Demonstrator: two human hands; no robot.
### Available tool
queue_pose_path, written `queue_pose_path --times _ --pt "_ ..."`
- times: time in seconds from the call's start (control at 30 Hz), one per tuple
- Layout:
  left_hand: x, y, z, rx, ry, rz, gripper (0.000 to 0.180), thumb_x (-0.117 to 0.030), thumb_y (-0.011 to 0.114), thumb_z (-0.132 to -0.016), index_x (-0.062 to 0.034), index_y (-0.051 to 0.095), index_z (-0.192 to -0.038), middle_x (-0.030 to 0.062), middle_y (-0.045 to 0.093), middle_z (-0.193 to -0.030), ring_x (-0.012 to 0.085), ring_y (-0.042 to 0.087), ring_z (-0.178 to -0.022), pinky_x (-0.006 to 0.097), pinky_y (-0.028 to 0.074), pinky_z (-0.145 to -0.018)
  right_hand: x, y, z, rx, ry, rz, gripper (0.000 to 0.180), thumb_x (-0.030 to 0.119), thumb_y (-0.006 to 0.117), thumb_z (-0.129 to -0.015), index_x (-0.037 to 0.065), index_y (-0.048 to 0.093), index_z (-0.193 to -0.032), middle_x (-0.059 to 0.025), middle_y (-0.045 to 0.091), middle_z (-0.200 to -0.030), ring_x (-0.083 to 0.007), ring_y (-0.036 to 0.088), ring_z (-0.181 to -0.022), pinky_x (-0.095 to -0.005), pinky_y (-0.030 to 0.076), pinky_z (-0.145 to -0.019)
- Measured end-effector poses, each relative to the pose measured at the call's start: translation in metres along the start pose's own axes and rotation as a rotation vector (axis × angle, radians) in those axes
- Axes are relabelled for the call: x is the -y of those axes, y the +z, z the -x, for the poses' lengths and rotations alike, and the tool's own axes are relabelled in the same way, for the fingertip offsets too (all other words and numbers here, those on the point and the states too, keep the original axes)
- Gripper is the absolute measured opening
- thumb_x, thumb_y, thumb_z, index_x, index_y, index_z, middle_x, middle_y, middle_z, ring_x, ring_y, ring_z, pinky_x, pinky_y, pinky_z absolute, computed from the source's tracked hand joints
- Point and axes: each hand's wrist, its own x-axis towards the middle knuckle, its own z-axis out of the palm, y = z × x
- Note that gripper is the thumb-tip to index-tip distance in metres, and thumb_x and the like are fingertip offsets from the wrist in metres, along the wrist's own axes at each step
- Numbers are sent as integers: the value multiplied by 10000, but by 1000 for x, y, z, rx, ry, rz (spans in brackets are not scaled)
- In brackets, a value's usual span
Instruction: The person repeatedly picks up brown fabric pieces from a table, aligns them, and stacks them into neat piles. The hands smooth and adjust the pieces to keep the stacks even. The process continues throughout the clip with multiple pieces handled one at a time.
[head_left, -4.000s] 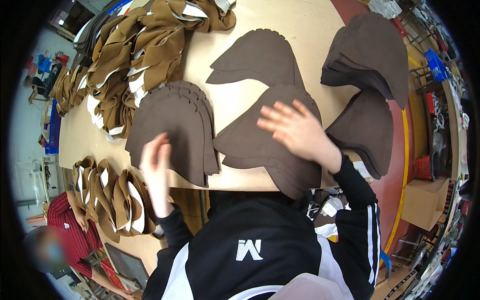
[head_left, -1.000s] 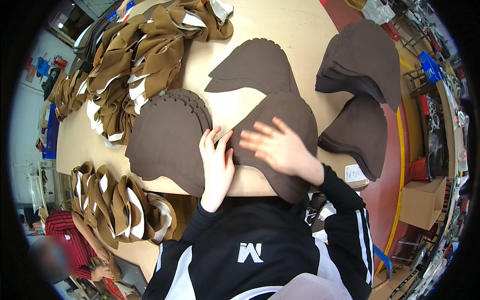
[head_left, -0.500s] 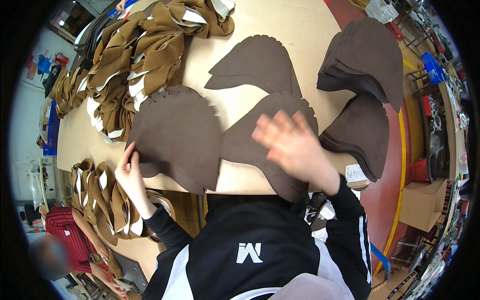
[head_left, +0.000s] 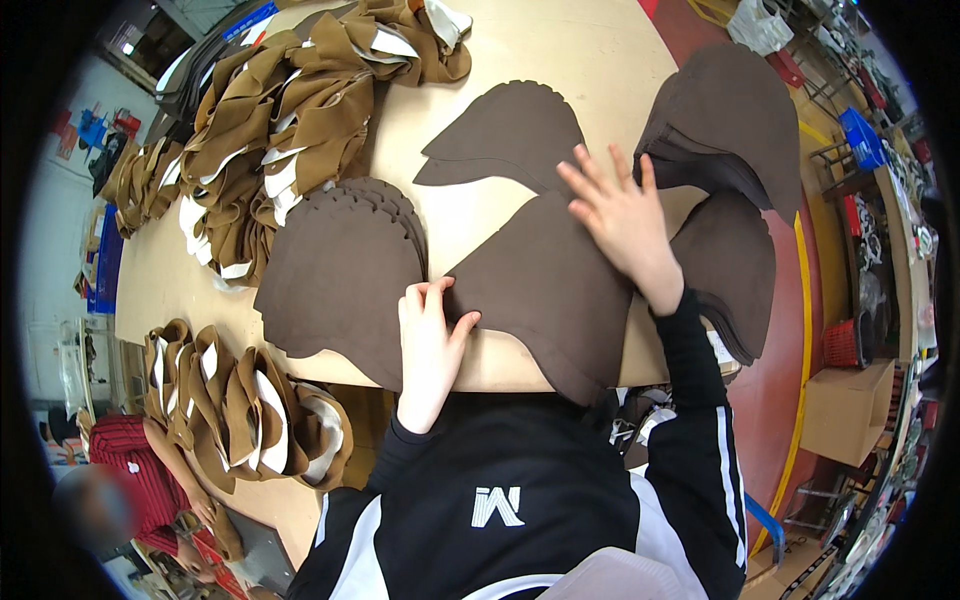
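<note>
Dark brown flat panels with curved, notched edges lie before me on the table. At the left corner of the middle panel (head_left: 545, 295), my left hand (head_left: 430, 335) has its fingers and thumb closed on the edge. My right hand (head_left: 625, 215) is open, fingers spread, above that panel's upper right part. Beside my left hand lies a fanned pile of similar panels (head_left: 340, 275), its notched edges overlapping. Farther off are some overlapping dark panels (head_left: 505, 135). To the right stand a thick far stack (head_left: 730, 120) and a nearer stack (head_left: 735, 255).
Brown pieces with white linings (head_left: 270, 130) are heaped at the far left of the pale table (head_left: 545, 40). More brown pieces (head_left: 240, 400) stand in a row at near left, by a person in a striped top (head_left: 135, 460). A cardboard box (head_left: 845, 410) sits right.
My left hand has moved right, from the left panel to the middle panel's corner. The left panel now lies on the fanned pile. My right hand has moved up and right, fingers spreading.
</note>
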Motion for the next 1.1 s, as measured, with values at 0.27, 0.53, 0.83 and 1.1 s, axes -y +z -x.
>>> queue_pose_path --times 0.27,0.53,0.83,1.1 --pt "-12 -5 -9 -15 24 291 274 -22 764 -840 -4 655 -1091 106 675 -903 195 633 -756 291 518 -733 37 -11 34 155 -58 -275 499 424 555 -1000 346 503 -1490 50 436 -1586 -274 364 -1474 -575 238 -1199" --pt "64 -99 -15 -472 -218 448 232 26 732 -863 -2 767 -1091 63 757 -1004 113 665 -920 255 518 -871 38 -59 50 61 -80 -187 566 419 621 -951 342 495 -1498 72 398 -1610 -292 259 -1525 -625 72 -1216" --pt "68 -98 -19 -355 28 67 329 -95 728 -892 -33 689 -1213 140 628 -1331 292 577 -1267 407 422 -1105 75 -17 46 141 -293 -423 459 360 537 -1006 326 536 -1464 33 475 -1560 -196 423 -1445 -512 260 -1211" --pt "16 18 -27 -10 200 -129 526 -217 754 -879 -5 611 -1338 184 550 -1435 370 441 -1405 443 365 -1152 -9 4 0 123 204 161 468 355 461 -1057 255 472 -1514 -58 403 -1605 -279 360 -1478 -573 216 -1205"
